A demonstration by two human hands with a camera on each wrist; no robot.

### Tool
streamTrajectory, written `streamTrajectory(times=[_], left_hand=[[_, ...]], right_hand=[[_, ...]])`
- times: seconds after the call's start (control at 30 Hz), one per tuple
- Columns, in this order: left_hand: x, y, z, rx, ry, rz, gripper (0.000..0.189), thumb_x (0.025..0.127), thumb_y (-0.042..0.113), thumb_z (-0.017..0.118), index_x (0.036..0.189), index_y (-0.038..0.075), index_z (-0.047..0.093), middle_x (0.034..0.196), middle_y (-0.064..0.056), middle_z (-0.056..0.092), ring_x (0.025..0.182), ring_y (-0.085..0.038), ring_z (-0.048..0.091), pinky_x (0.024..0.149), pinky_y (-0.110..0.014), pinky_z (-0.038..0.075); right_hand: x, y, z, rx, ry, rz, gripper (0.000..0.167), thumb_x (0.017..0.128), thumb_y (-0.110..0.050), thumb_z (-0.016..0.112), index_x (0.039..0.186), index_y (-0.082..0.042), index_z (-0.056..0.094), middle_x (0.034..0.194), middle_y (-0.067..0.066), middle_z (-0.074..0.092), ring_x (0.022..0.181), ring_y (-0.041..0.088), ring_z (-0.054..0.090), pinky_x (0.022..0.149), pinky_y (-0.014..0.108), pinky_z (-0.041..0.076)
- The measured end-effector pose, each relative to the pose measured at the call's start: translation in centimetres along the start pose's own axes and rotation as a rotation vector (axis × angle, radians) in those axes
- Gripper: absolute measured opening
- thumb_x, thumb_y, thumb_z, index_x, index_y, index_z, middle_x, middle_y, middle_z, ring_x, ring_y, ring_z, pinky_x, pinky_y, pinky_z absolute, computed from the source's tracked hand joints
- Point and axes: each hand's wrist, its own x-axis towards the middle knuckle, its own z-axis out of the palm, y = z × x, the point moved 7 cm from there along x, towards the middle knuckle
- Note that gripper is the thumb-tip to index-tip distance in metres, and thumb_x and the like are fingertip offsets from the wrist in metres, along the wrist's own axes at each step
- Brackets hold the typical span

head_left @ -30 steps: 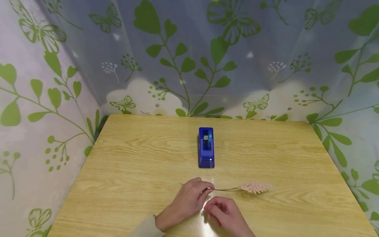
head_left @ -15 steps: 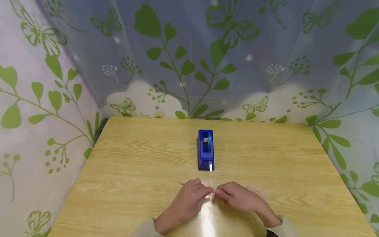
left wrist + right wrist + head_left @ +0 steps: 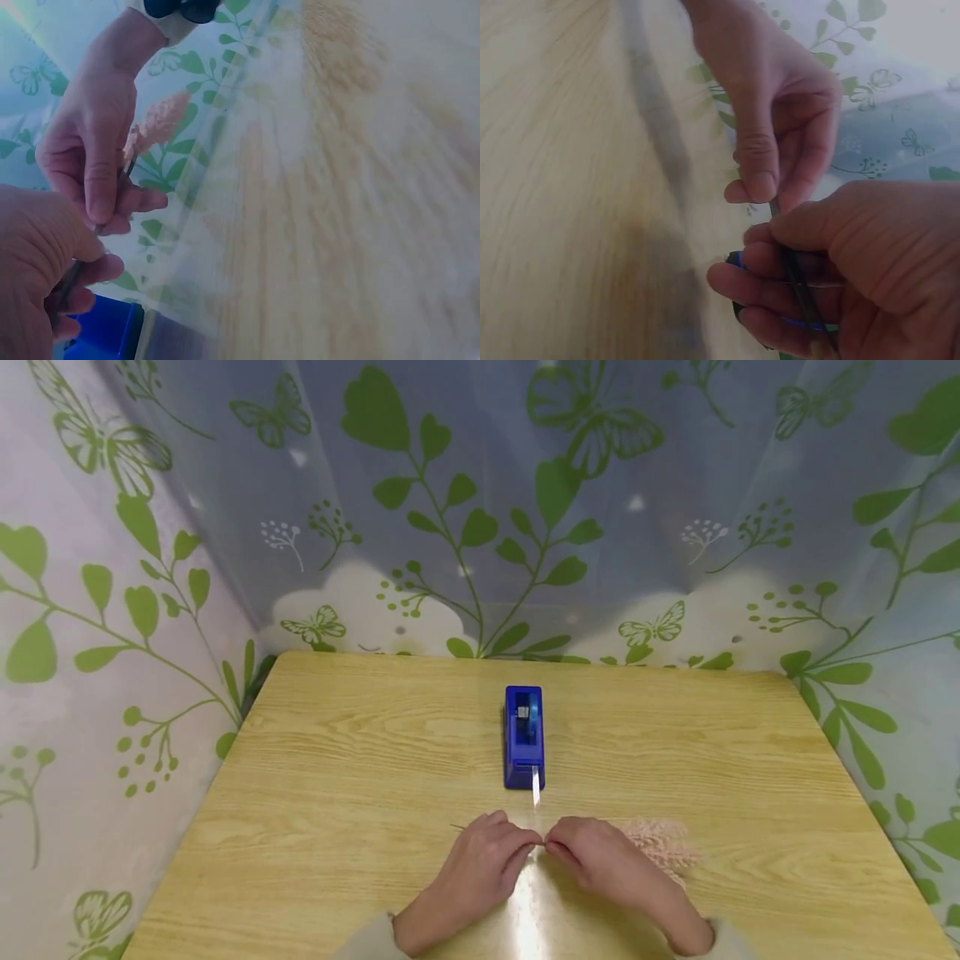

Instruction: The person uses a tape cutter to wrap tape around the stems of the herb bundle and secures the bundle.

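My left hand (image 3: 480,864) pinches a thin dark stem between thumb and fingers, just in front of the tape dispenser. Right beside it, fingertips nearly meeting, my right hand (image 3: 611,864) pinches the same stem (image 3: 799,289), which runs across its palm in the right wrist view. The pale pink, fluffy flower head (image 3: 663,843) of this dried-grass stem shows beyond the right hand, partly hidden by it. One stem end pokes out left of the left hand. The blue tape dispenser (image 3: 523,752) stands behind both hands, a strip of clear tape (image 3: 536,785) reaching from its front toward them.
The wood-grain table (image 3: 360,735) extends on all sides of the hands. Patterned curtains (image 3: 480,527) with green leaves and butterflies hang behind its back edge and along the sides. A dark band (image 3: 184,7) sits at the right wrist.
My right hand has come up from below and pinched the stem beside the left hand, covering part of the flower head. The tape strip shows more clearly; the left hand stays about in place.
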Motion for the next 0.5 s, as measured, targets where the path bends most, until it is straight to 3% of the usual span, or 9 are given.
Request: streamTrajectory(times=[0.23, 0.33, 0.5], left_hand=[[0.0, -0.8, 0.4, -0.052, -0.069, -0.172, 0.010, 0.091, 0.009, 0.078, 0.099, 0.016, 0.079, 0.088, 0.007, 0.078, 0.063, 0.002, 0.054, 0.060, -0.012, 0.041], [-0.1, -1.1, 0.5, -0.114, -0.087, -0.224, 0.009, 0.092, 0.009, 0.076, 0.099, 0.014, 0.077, 0.087, 0.004, 0.077, 0.059, 0.006, 0.047, 0.057, -0.009, 0.040], [-0.3, -1.4, 0.9, -0.184, -0.125, -0.252, 0.007, 0.096, 0.009, 0.072, 0.100, 0.009, 0.076, 0.086, 0.001, 0.076, 0.062, 0.006, 0.051, 0.059, -0.007, 0.043]], right_hand=[[-0.6, -0.9, 0.3, -0.150, 0.115, -0.073, 0.004, 0.095, -0.004, 0.073, 0.096, -0.007, 0.076, 0.082, -0.004, 0.063, 0.062, 0.002, 0.053, 0.054, 0.017, 0.047], [-0.8, -1.1, 0.2, -0.144, 0.149, -0.100, 0.006, 0.093, -0.001, 0.073, 0.097, -0.006, 0.076, 0.082, -0.004, 0.061, 0.062, 0.000, 0.051, 0.054, 0.013, 0.044], [-1.0, -1.2, 0.2, -0.099, 0.199, -0.170, 0.013, 0.089, 0.004, 0.076, 0.098, -0.004, 0.075, 0.084, -0.003, 0.060, 0.067, 0.000, 0.053, 0.058, 0.010, 0.045]])
